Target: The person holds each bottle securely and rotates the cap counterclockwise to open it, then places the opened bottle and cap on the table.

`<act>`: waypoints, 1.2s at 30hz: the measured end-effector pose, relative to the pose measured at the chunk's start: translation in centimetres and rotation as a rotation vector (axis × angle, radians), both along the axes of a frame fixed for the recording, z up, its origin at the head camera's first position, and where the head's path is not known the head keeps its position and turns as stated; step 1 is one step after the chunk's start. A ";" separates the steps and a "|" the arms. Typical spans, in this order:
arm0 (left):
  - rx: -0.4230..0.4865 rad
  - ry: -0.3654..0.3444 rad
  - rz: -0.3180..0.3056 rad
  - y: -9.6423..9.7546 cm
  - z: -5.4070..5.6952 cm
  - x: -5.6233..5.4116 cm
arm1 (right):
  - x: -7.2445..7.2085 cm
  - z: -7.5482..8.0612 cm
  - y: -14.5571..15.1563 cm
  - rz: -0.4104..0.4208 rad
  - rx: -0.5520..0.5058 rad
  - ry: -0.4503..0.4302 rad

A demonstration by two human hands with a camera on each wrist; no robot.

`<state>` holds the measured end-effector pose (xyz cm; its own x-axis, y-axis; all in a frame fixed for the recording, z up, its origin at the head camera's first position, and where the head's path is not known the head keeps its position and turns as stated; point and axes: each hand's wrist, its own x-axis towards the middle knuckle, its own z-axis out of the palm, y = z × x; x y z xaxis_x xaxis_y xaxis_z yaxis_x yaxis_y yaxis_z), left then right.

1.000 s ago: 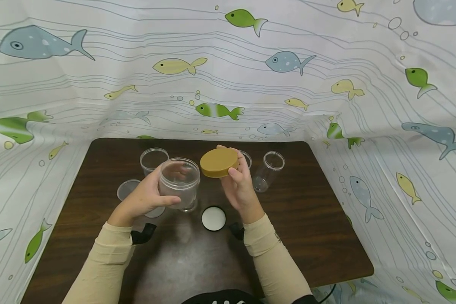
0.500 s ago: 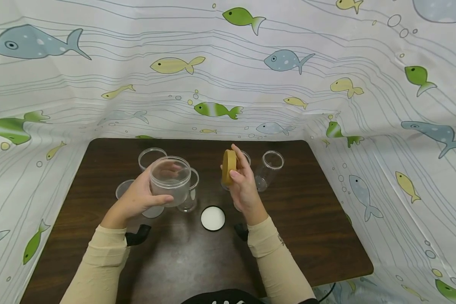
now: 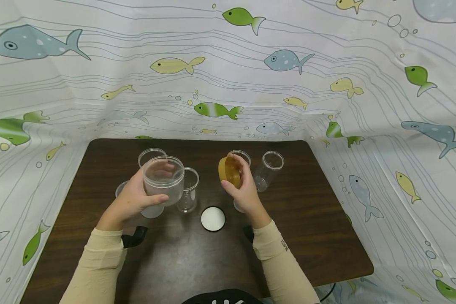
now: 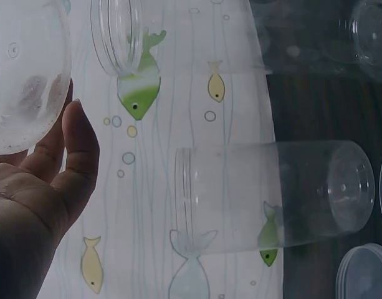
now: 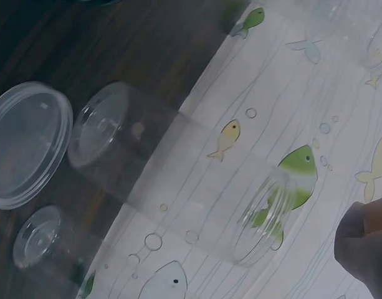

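My left hand (image 3: 131, 198) grips a wide clear jar (image 3: 172, 194) above the table, fingers behind it and thumb across its front. The jar's mouth is uncovered. In the left wrist view the base of the jar (image 4: 28, 81) shows beside the curled fingers (image 4: 81, 149). To its right, my right hand (image 3: 248, 196) holds a mustard-yellow screw lid (image 3: 225, 171) by its rim, tilted so the threaded inside partly faces my palm. Lid and jar are apart. Only a thumb or fingertip (image 5: 362, 243) enters the right wrist view; the lid is outside it.
Clear jars stand on the brown table (image 3: 308, 228): a narrow jar (image 3: 187, 202), a back-left jar (image 3: 152, 154), a back jar (image 3: 241, 155) partly hidden and a far-right jar (image 3: 267, 171). A black-rimmed white disc (image 3: 213, 218) and a clear lid (image 3: 152, 212) lie in front.
The jar has shifted left in my left hand. My right hand has drawn the yellow lid away to the right and turned it from nearly flat, through edge-on, to inside partly showing.
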<state>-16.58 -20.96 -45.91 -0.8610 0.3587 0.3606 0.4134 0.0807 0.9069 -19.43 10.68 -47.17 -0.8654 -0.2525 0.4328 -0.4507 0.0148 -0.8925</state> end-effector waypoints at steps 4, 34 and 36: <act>0.011 0.013 0.034 -0.4 -0.2 0.2 | 0.1 -0.5 0.6 -0.071 0.112 0.020; -0.023 -0.063 0.116 -3.7 -3.8 2.9 | 0.5 -4.6 0.1 -0.183 0.636 0.022; -0.027 -0.067 0.122 -3.8 -4.1 3.2 | 0.3 -5.0 0.0 -0.172 0.656 0.020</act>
<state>-13.38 -24.75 -50.00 -0.9206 0.2587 0.2924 0.3376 0.1512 0.9291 -19.18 10.66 -52.15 -0.9102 -0.3277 0.2533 -0.4098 0.6232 -0.6661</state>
